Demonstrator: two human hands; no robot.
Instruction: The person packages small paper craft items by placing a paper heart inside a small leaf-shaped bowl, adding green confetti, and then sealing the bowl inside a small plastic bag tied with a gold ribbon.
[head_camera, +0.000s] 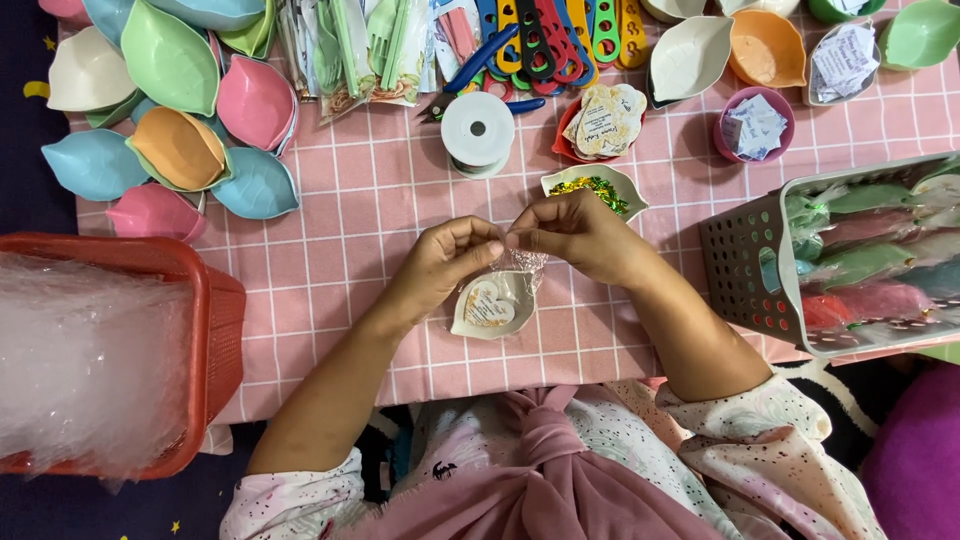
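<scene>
head view: left hand (440, 262) and right hand (578, 235) both pinch the clear wrap (524, 262) gathered above the white leaf-shaped dish (493, 305) at table centre, apparently mid-closure, needing a tie next.

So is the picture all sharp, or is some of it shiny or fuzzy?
Head view: lit evenly with soft shadows. The hands, left and right, look sharp, pinching a clear bag that glints a little over the white dish. The bubble wrap in the red basket looks pale and hazy.
</scene>
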